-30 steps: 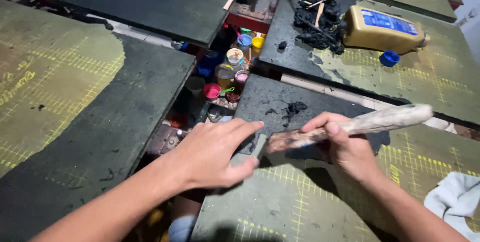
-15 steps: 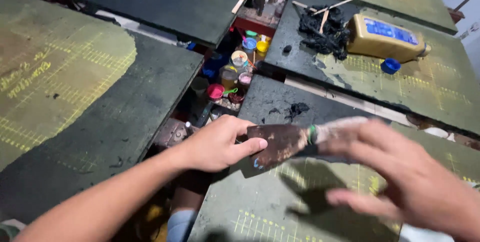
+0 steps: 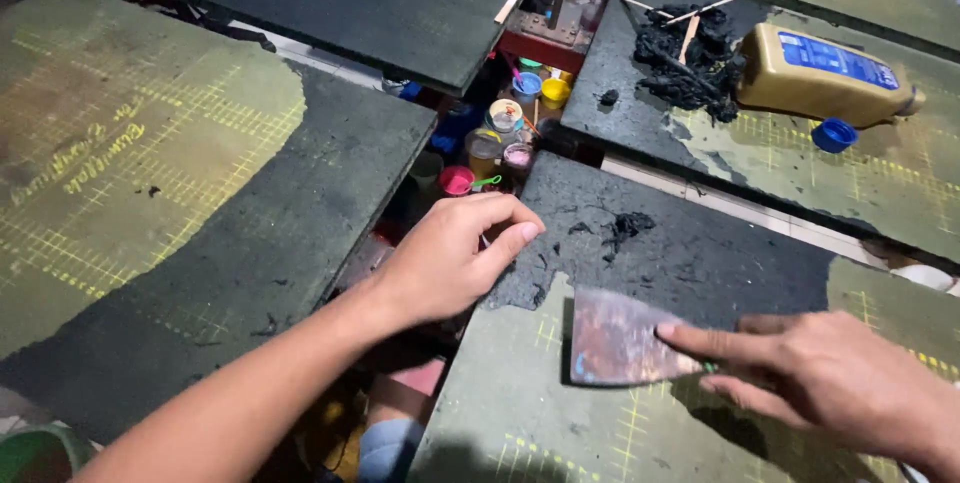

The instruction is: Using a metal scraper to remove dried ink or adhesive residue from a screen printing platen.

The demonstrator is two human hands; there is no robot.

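The scraper (image 3: 615, 338), a flat metal blade stained rusty brown with a touch of blue at one corner, lies low on the dark board (image 3: 690, 263), a green-gridded surface half covered with a black crusty coating, and everything else is easiest placed from it. The right hand (image 3: 820, 383) comes in from the scraper's right side; its index finger stretches out and presses on the blade's right edge, the other fingers (image 3: 740, 393) curl loosely behind it over the handle, which is mostly hidden, so I cannot tell how firmly the tool is gripped. The left hand (image 3: 450, 258) sits just up and to the left of the scraper at the board's left edge, fingers bent and close together, thumb laid along the black coating, holding nothing that shows. Right above the blade the black coating ends in a ragged line, with bare green grid beneath and around the blade. Further above the scraper a few loose black scrapings (image 3: 625, 228) lie on the coating. Up and to the left of it, in the gap between boards, stand small paint jars (image 3: 505, 143) in pink, blue and yellow. Well above and to the right rest a yellow bottle (image 3: 825, 78) on its side, its blue cap (image 3: 833, 134) beside it, and a black heap (image 3: 685, 58) with wooden sticks.
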